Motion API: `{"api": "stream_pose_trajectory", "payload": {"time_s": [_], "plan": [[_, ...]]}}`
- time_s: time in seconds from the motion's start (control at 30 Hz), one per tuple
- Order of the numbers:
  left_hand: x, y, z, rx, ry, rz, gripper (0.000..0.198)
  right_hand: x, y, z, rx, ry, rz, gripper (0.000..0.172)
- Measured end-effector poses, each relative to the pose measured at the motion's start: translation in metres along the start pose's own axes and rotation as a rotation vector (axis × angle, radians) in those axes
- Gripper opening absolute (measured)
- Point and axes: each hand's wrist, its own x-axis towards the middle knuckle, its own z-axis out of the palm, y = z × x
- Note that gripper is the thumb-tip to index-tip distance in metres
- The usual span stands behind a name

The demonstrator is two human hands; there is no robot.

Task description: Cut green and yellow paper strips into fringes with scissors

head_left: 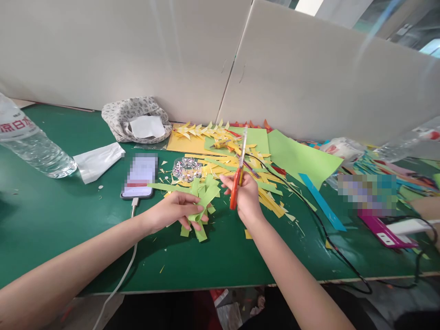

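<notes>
My left hand (175, 211) pinches a bundle of light green paper strips (202, 201) just above the green table (51, 220); the strips fan out below and above the fingers. My right hand (244, 195) grips orange-handled scissors (239, 169), blades pointing up and away, right beside the strips. Behind both hands lies a heap of yellow and green paper offcuts (264, 192), with a folded yellow spiky paper piece (202, 131) further back.
A phone (140, 175) on a white cable lies left of the hands, a round tray of beads (187, 168) beside it. A water bottle (30, 146), white paper (98, 160) and a cloth pouch (137, 119) sit left. Green sheet (299, 158), black cable (323, 229), another person's arm (429, 211) right.
</notes>
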Motion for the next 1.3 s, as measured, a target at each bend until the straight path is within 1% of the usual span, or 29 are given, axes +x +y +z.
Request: {"api": "stream_pose_trajectory", "payload": {"time_s": [0.03,0.07,0.1,0.17,0.23,0.3,0.37,0.47,0.57,0.77,0.9,1.0,1.07,1.13,1.23,1.3], "plan": [[0.000,0.001,0.000,-0.010,0.001,0.008,0.022,0.003,0.001,-0.004,0.021,0.023,0.024,0.039],[-0.001,0.002,0.000,-0.016,0.001,0.020,0.022,0.004,0.002,-0.008,0.041,0.018,0.053,0.039],[-0.001,0.002,0.000,-0.018,0.002,0.033,0.022,0.003,0.001,-0.011,0.052,-0.012,0.091,0.038],[-0.001,0.001,0.000,-0.010,0.003,0.049,0.023,-0.002,-0.001,-0.014,0.060,-0.118,0.154,0.037],[0.000,-0.001,0.000,-0.001,0.000,0.049,0.024,-0.012,-0.005,-0.011,0.059,-0.204,0.168,0.038],[0.001,-0.004,0.001,0.012,-0.019,0.045,0.024,-0.022,-0.009,-0.005,0.044,-0.255,0.156,0.040],[0.001,-0.006,0.002,0.035,-0.034,0.044,0.022,-0.028,-0.011,0.000,0.050,-0.234,0.130,0.040],[0.000,-0.006,0.005,0.066,-0.032,0.043,0.022,-0.031,-0.011,0.004,0.064,-0.187,0.089,0.038],[0.000,-0.004,0.008,0.087,-0.014,0.017,0.024,-0.030,-0.010,0.003,0.065,-0.165,0.082,0.037],[0.000,-0.004,0.009,0.136,0.016,-0.005,0.026,-0.031,-0.009,-0.001,-0.002,-0.181,0.066,0.036],[0.001,-0.005,0.007,0.141,0.010,-0.010,0.027,-0.028,-0.006,-0.002,0.028,-0.173,0.053,0.040],[0.001,-0.004,0.005,0.112,0.019,-0.010,0.027,-0.024,-0.003,-0.006,0.054,-0.131,0.035,0.041],[0.002,-0.003,0.003,0.080,0.045,0.001,0.027,-0.021,-0.001,-0.008,0.069,-0.100,0.030,0.040],[0.003,-0.003,-0.001,0.043,0.096,0.016,0.028,-0.020,-0.001,-0.011,0.088,-0.083,0.024,0.039],[0.006,-0.004,-0.006,0.007,0.197,0.046,0.029,-0.019,0.000,-0.013,0.117,-0.084,0.011,0.038],[0.008,-0.006,-0.010,0.023,0.236,0.095,0.027,-0.019,0.000,-0.014,0.120,-0.087,0.008,0.039]]}}
